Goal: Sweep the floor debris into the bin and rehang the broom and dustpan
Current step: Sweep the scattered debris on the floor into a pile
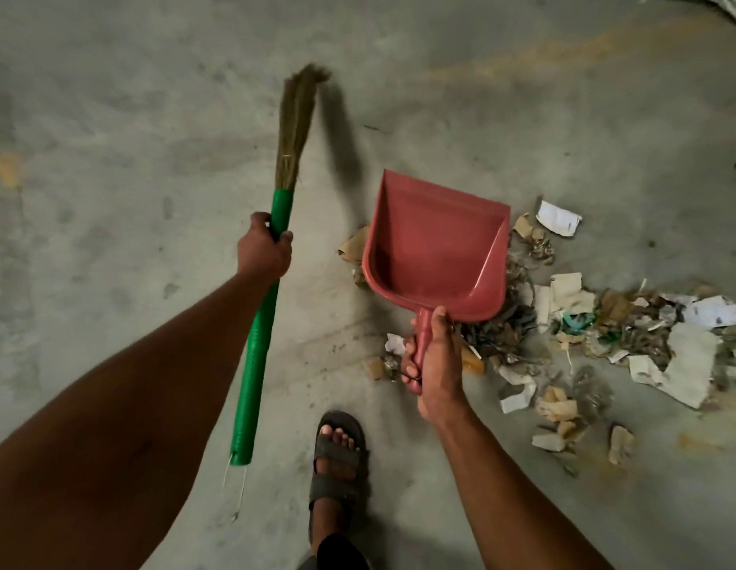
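Both grips are locked on right now: our left hand (pixel 264 252) is wrapped around the upper part of the broom's (pixel 262 306) green handle, just below where the bristles start, and our right hand (pixel 434 359) is curled around the handle of the red dustpan (pixel 434 244). So neither hand is loose, each one is clamped on its own tool.

We've got the broom pointing up and away from us, brown bristles out front over the bare concrete floor (pixel 131 117), with a thin hanging loop dangling off the bottom end of the handle. Can't tell if the bristle tips actually touch the floor.

We're holding the dustpan with its open mouth facing away from us, and nothing is inside it. It sits over the left edge of the debris pile (pixel 604 327), which spreads out to the right: torn paper, cardboard scraps, dry leafy bits. A few scraps poke out on the pan's left side too.

One sandalled foot (pixel 337 454) is planted between our arms, near the pile.
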The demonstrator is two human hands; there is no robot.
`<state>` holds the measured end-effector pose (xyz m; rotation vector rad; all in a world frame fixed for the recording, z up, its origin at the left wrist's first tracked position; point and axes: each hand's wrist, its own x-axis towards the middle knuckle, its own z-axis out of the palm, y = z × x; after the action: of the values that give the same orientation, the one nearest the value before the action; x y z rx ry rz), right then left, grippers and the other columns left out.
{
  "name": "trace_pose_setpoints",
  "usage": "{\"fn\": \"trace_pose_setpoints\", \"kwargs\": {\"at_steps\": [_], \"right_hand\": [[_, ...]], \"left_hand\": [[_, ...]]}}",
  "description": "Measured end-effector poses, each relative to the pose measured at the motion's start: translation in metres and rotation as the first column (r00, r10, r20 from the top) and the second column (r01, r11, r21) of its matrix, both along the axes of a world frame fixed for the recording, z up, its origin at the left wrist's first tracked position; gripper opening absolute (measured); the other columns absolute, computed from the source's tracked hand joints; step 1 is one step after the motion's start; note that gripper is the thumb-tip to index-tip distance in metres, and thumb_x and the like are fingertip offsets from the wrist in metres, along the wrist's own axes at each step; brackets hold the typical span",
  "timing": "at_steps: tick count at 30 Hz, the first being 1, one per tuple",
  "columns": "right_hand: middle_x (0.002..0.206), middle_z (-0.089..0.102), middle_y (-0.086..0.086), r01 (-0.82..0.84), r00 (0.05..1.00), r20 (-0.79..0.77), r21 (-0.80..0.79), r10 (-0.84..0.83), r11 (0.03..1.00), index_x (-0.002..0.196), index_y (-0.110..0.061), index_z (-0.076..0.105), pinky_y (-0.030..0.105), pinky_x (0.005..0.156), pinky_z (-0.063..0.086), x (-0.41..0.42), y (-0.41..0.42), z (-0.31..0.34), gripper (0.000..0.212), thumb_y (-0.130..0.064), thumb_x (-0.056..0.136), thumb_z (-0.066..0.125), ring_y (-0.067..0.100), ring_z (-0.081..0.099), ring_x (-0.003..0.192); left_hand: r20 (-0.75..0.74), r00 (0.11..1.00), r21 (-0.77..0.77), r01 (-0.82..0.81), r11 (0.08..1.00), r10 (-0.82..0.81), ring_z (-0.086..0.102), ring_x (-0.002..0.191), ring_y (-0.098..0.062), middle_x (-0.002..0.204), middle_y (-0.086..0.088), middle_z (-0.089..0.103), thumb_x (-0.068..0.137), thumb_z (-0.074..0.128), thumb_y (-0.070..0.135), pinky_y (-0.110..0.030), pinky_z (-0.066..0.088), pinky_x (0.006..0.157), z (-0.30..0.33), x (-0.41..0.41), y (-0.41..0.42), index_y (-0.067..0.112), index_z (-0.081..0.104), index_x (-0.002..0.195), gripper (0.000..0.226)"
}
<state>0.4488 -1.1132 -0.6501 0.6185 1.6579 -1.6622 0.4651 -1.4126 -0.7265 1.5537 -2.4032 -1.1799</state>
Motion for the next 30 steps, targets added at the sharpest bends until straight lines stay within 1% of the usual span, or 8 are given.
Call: {"fn": "trace_pose_setpoints", "kwargs": {"at_steps": [2, 5, 9, 13, 18, 22, 26, 30], "right_hand": [[0.06, 0.049, -0.001, 0.003, 1.0, 0.0, 0.008, -0.003, 1.0, 0.103, -0.015, 0.058, 0.017, 0.037, 0.025, -0.017, -0.008, -0.009, 0.053, -0.064, 0.105, 0.039, 0.01, 0.032, 0.034], [0.06, 0.047, -0.001, 0.002, 1.0, -0.009, 0.007, -0.002, 1.0, 0.088, -0.017, 0.055, 0.016, 0.036, 0.024, -0.04, -0.016, -0.018, 0.053, -0.065, 0.105, 0.039, 0.01, 0.033, 0.035], [0.06, 0.047, -0.002, -0.005, 1.0, -0.016, 0.034, 0.006, 0.999, 0.083, -0.019, 0.054, 0.016, 0.036, 0.022, -0.056, -0.017, -0.026, 0.054, -0.066, 0.105, 0.038, 0.01, 0.034, 0.037], [0.065, 0.052, -0.002, 0.028, 0.997, -0.072, 0.113, -0.02, 0.993, 0.1, -0.018, 0.057, 0.018, 0.039, 0.024, -0.05, -0.008, -0.035, 0.051, -0.066, 0.105, 0.04, 0.012, 0.037, 0.041], [0.063, 0.051, -0.001, 0.126, 0.987, -0.114, 0.153, -0.109, 0.98, 0.1, -0.016, 0.057, 0.019, 0.038, 0.027, -0.03, 0.009, -0.034, 0.05, -0.062, 0.106, 0.04, 0.013, 0.038, 0.041], [0.063, 0.047, 0.004, 0.171, 0.981, -0.122, 0.171, -0.152, 0.97, 0.1, -0.015, 0.054, 0.018, 0.039, 0.027, -0.016, 0.021, -0.027, 0.049, -0.062, 0.106, 0.041, 0.015, 0.037, 0.04], [0.062, 0.048, 0.002, 0.179, 0.979, -0.12, 0.146, -0.163, 0.973, 0.103, -0.015, 0.053, 0.017, 0.038, 0.028, 0.002, 0.034, -0.015, 0.046, -0.06, 0.106, 0.041, 0.013, 0.037, 0.039], [0.06, 0.047, -0.001, 0.153, 0.983, -0.127, 0.134, -0.137, 0.979, 0.1, -0.017, 0.052, 0.016, 0.038, 0.027, 0.028, 0.049, -0.001, 0.043, -0.057, 0.108, 0.039, 0.013, 0.037, 0.039]], "left_hand": [[0.078, 0.997, 0.051, -0.009, 0.999, 0.005, 0.072, 0.088, -0.036, 0.118, -0.015, 0.07, 0.101, 0.062, 0.034, -0.047, 0.063, 0.078, -0.015, -0.02, -0.012, 0.018, 0.049, 0.136, 0.041], [0.195, 0.976, 0.106, 0.081, 0.991, -0.1, 0.072, 0.077, -0.035, 0.109, -0.018, 0.068, 0.101, 0.063, 0.032, -0.041, 0.061, 0.065, -0.034, -0.044, -0.016, 0.017, 0.051, 0.132, 0.037], [0.309, 0.876, 0.083, 0.363, 0.928, -0.37, 0.066, 0.086, -0.038, 0.109, -0.02, 0.066, 0.102, 0.061, 0.03, -0.044, 0.059, 0.073, -0.051, -0.045, 0.006, 0.019, 0.049, 0.138, 0.039], [0.29, 0.763, 0.127, 0.567, 0.814, -0.578, 0.06, 0.08, -0.023, 0.106, -0.008, 0.066, 0.102, 0.06, 0.023, -0.04, 0.055, 0.07, -0.06, -0.021, 0.036, 0.027, 0.047, 0.138, 0.039], [0.181, 0.663, 0.159, 0.71, 0.687, -0.727, 0.06, 0.096, -0.016, 0.119, 0.004, 0.066, 0.102, 0.062, 0.025, -0.033, 0.049, 0.076, -0.052, 0.018, 0.055, 0.037, 0.043, 0.144, 0.048], [0.091, 0.746, 0.085, 0.655, 0.751, -0.66, 0.065, 0.095, -0.018, 0.119, 0.001, 0.068, 0.103, 0.061, 0.028, -0.04, 0.058, 0.08, -0.031, 0.059, 0.057, 0.038, 0.04, 0.144, 0.048], [0.064, 0.864, -0.012, 0.502, 0.865, -0.5, 0.067, 0.097, -0.029, 0.124, -0.009, 0.069, 0.102, 0.062, 0.027, -0.041, 0.057, 0.082, -0.016, 0.102, 0.055, 0.03, 0.042, 0.147, 0.049], [0.218, 0.926, -0.097, 0.335, 0.937, -0.309, 0.064, 0.095, -0.03, 0.121, -0.012, 0.065, 0.104, 0.056, 0.028, -0.047, 0.058, 0.074, -0.007, 0.14, 0.065, 0.029, 0.037, 0.149, 0.049]]}}
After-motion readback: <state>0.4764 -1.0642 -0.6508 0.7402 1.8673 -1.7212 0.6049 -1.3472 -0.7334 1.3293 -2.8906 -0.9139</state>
